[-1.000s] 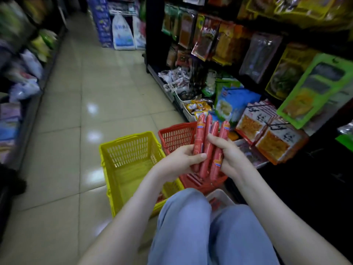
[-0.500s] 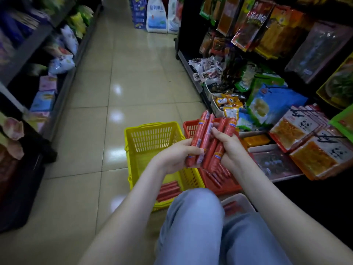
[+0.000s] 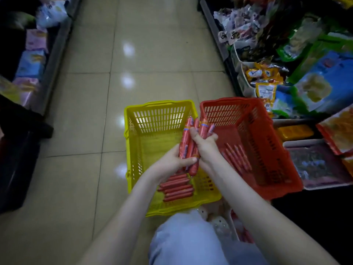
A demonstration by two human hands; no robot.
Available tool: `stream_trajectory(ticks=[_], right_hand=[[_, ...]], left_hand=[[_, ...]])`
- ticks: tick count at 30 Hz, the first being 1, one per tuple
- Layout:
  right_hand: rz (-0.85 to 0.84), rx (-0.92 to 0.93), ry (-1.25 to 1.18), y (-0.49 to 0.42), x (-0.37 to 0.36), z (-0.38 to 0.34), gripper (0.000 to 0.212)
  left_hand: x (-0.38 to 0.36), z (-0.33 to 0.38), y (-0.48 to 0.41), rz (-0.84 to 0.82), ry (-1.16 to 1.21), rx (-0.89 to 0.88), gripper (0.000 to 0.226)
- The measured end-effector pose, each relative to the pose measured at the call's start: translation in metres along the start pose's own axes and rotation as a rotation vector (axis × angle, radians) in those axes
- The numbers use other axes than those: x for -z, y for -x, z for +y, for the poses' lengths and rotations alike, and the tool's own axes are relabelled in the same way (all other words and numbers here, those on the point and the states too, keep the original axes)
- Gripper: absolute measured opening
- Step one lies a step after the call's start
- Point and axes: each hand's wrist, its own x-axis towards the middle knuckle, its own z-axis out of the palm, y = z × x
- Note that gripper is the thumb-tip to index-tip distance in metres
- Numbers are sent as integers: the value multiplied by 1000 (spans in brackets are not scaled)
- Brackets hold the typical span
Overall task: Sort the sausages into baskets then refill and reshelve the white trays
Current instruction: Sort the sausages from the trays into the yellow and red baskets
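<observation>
Red sausages (image 3: 186, 142) are held as one bundle at frame centre, over the seam between the yellow basket (image 3: 160, 119) and the red basket (image 3: 229, 111), presumably so that either can be fed. The lower ends are clasped by the left grip (image 3: 172, 163); the upper ends are clasped by the right grip (image 3: 207, 148).

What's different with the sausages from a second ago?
The camera tipped down. The bunch of sausages is splitting: the left hand grips some, the right hand the rest. Both hands still hold them; the yellow basket and red basket stayed put.
</observation>
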Motion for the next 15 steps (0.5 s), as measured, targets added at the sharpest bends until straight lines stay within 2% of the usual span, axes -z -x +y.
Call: stream_trajectory(ticks=[3,5,8,11,15], right_hand=[[43,-90,-39,-39,-12,24,37],[-9,-144,-89,-66,-14,46,34],[-52,-132,34,-98,-13,76,21],[-135,-129,128,-122,-15,101,41],[-192,-42,340,-150,-20,134,45]], left_hand=[[22,-17,-26,84,-24,4,35],[35,-31,-43,158,5,23,31],[50,-54,-69,280,86,75,26],[59,-79,-93,405,152,98,24],[64,-105,-118,532,284,61,22]])
